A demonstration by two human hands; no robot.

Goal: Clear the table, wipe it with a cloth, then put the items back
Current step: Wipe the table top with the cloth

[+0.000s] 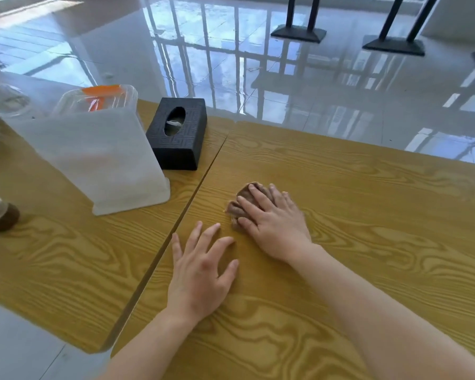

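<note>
My right hand (274, 220) presses flat on a crumpled brown cloth (237, 207) on the right wooden table (368, 215), near the seam between the two tables. My left hand (200, 267) rests just below and left of it, fingers spread flat on the wood, holding nothing. On the left table (52, 256) stand a black tissue box (178, 133) and a tall frosted plastic bin (93, 154); a clear container with an orange part (99, 98) shows behind the bin's top.
A dark-bottomed bottle (0, 218) sits at the left edge of the left table. A narrow gap (181, 215) runs between the two tables. Beyond the far edge lies glossy tiled floor (258, 64), with black table stands (299, 31) at the top right.
</note>
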